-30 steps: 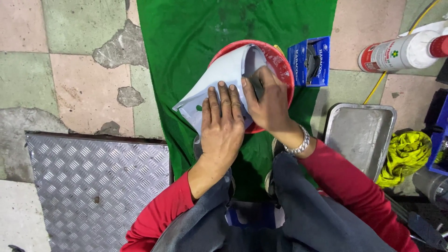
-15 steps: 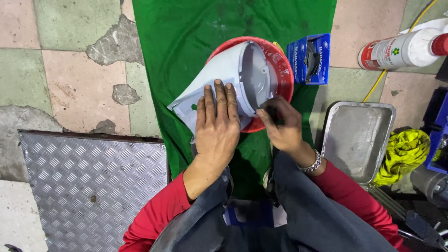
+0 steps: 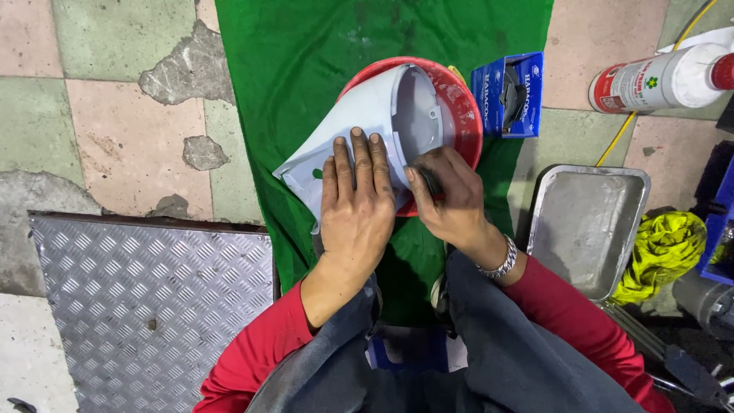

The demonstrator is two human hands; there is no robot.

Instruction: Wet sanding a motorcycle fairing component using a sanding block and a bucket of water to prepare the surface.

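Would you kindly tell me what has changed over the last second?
The right hand, pinching a small dark pad, slid off the curved white plastic panel, dipped away, then returned to its lower edge. The left hand stayed flat on the panel over the red basin.

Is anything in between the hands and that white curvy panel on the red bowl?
Nothing visible. The left hand lies flat right on the white panel, which rests across the red bowl. The right hand presses a small dark pad against the panel's near edge, so only that pad sits between.
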